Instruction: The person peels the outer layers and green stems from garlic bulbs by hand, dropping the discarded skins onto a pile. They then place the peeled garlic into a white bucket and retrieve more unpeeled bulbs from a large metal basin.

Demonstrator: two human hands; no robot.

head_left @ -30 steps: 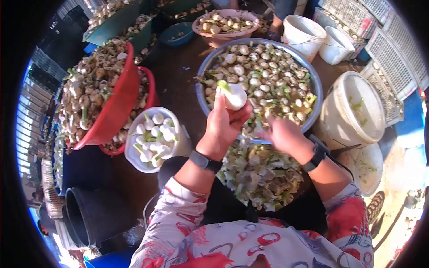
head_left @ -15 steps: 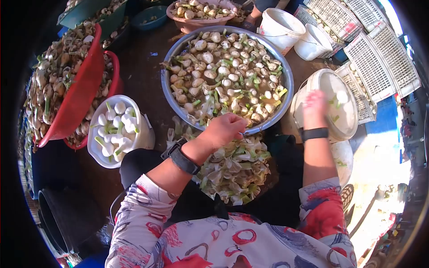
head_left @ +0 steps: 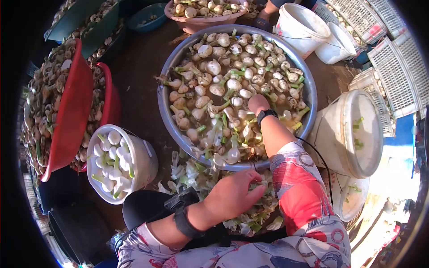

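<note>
A large metal basin holds many unpeeled bulbs with green stems in murky water. My right hand reaches down among the bulbs near the basin's middle; its fingers are hidden below the wrist. Just outside the basin's near rim is my left hand, its thumb and fingers apart with nothing between them. Below it lies a heap of peeled skins and leaves. White peeled bulbs fill a white bucket at the left.
Red tubs piled with bulbs stand at the left. A pink basin of bulbs is behind. White buckets and plastic crates line the right. Another person's hand shows at the top. A black container sits lower left.
My right hand has moved left from over the right-hand white bucket into the metal basin. My left hand has come back toward my body and its fingers have parted. The view has shifted.
</note>
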